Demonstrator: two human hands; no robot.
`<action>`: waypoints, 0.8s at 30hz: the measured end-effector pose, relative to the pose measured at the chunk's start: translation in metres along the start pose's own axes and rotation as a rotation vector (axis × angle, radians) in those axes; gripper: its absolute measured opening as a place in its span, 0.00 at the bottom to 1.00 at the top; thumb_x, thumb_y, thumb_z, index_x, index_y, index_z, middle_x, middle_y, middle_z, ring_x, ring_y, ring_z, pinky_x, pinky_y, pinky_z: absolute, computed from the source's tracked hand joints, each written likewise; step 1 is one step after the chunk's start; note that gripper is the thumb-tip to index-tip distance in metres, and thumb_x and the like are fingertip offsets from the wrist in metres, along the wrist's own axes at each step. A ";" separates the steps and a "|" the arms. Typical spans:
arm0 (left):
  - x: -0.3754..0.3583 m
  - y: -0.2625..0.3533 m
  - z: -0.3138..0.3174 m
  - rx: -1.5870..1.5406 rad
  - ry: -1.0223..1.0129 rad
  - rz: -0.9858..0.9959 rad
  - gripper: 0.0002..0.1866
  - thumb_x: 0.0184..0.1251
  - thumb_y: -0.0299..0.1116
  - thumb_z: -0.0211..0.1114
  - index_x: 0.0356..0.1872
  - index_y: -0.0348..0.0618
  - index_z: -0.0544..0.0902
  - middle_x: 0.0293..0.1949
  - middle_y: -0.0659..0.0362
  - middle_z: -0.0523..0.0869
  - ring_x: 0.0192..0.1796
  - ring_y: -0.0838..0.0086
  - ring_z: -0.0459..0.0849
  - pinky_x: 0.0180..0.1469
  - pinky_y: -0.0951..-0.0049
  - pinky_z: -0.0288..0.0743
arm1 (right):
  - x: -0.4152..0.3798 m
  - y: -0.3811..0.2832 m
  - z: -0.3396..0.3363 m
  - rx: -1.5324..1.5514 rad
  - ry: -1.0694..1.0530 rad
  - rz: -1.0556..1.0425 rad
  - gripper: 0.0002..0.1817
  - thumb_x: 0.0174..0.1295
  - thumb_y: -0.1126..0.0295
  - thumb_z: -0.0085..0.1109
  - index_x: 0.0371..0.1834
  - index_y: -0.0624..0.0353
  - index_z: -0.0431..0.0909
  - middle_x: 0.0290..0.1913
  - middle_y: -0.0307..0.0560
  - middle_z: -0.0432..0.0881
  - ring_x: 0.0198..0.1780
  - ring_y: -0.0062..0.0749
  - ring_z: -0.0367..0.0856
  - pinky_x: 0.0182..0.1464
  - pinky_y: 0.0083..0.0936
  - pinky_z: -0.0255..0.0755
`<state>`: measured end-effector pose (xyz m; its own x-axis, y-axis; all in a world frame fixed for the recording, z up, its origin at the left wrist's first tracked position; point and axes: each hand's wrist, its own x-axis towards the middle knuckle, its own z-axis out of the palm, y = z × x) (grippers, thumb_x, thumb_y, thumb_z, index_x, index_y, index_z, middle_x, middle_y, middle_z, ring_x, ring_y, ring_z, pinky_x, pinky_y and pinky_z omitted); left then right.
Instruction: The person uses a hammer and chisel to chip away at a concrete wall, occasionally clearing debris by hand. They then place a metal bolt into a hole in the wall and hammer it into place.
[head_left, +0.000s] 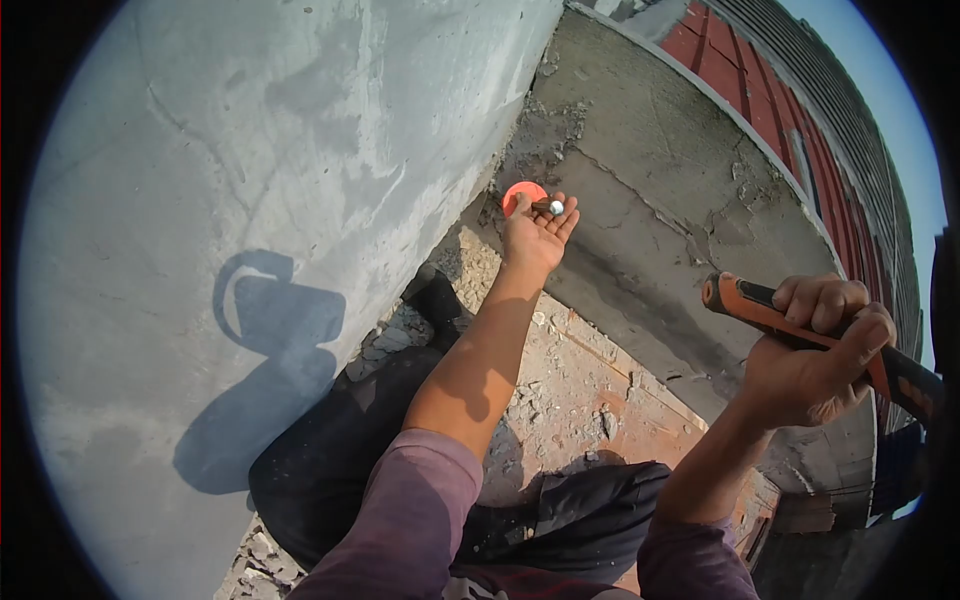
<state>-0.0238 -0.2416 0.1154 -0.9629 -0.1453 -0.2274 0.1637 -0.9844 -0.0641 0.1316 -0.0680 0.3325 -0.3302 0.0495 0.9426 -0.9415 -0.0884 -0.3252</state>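
Observation:
My left hand (535, 243) reaches forward to the corner where the wall meets the low concrete ledge. Its thumb presses a chisel (556, 208) against the palm, with the other fingers partly uncurled. The chisel's shiny round end faces me, and its bright orange disc guard (517, 193) shows past the thumb; the tip is hidden. On the right, my right hand (815, 360) is raised and wrapped round the orange-and-black handle of a hammer (745, 303). The handle's butt points left, while the hammer's head is lost in the dark right edge.
A tall grey plastered wall (330, 120) rises on the left, carrying a shadow. The cracked concrete ledge (640, 220) runs along the right. Broken rubble (570, 400) litters the floor around my bent legs (350, 440). Red metal roofing (740, 65) lies beyond.

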 end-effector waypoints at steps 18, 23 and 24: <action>-0.006 -0.037 -0.032 0.228 0.121 -0.063 0.20 0.79 0.50 0.55 0.38 0.43 0.78 0.32 0.58 0.82 0.34 0.66 0.83 0.39 0.63 0.82 | -0.013 -0.016 -0.049 0.007 -0.072 -0.007 0.11 0.78 0.63 0.52 0.36 0.55 0.68 0.25 0.39 0.70 0.25 0.24 0.70 0.31 0.29 0.74; -0.040 -0.018 -0.064 0.504 0.212 -0.084 0.17 0.79 0.50 0.56 0.36 0.49 0.77 0.23 0.65 0.76 0.21 0.76 0.71 0.26 0.73 0.65 | -0.092 -0.012 -0.069 -0.004 0.042 0.216 0.15 0.78 0.62 0.51 0.32 0.56 0.68 0.25 0.40 0.69 0.26 0.26 0.70 0.32 0.30 0.73; -0.047 -0.011 -0.075 0.547 0.191 -0.092 0.17 0.78 0.50 0.56 0.36 0.49 0.77 0.23 0.66 0.75 0.20 0.77 0.71 0.25 0.73 0.65 | -0.109 -0.009 -0.075 -0.028 0.027 0.311 0.15 0.77 0.62 0.51 0.31 0.57 0.68 0.25 0.41 0.69 0.26 0.27 0.70 0.32 0.30 0.73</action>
<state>0.0357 -0.2169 0.0538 -0.9038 -0.0866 -0.4191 -0.1021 -0.9074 0.4076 0.1711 0.0022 0.2269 -0.6039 0.0510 0.7954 -0.7965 -0.0763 -0.5998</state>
